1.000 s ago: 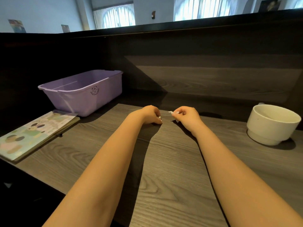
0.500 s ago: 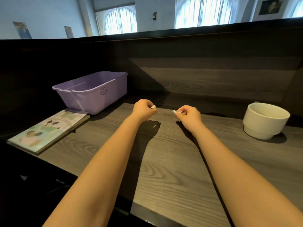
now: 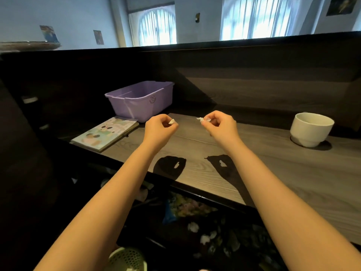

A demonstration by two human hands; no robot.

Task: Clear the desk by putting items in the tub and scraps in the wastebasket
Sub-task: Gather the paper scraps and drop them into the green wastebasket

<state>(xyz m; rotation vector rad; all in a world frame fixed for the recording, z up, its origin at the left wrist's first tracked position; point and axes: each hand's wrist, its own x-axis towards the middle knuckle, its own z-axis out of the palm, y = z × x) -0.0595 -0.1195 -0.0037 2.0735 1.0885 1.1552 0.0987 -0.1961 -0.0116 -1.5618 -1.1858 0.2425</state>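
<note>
While both hands are raised above the grey wood-grain surface (image 3: 273,163), we note one small white paper scrap (image 3: 172,121) pinched in the fingers (image 3: 174,125) of the left hand (image 3: 159,129) and a second white scrap (image 3: 201,119) pinched in the right hand (image 3: 219,127). The two scraps are held apart, clear of the surface, with the hands' shadows below them. The lilac plastic tub (image 3: 142,100) stands at the rear left, just behind a pastel illustrated book (image 3: 105,133) lying flat near the left edge. A white ceramic cup (image 3: 310,130) stands well apart at the right. A pale green perforated wastebasket (image 3: 127,258) is partly visible below the front edge.
</note>
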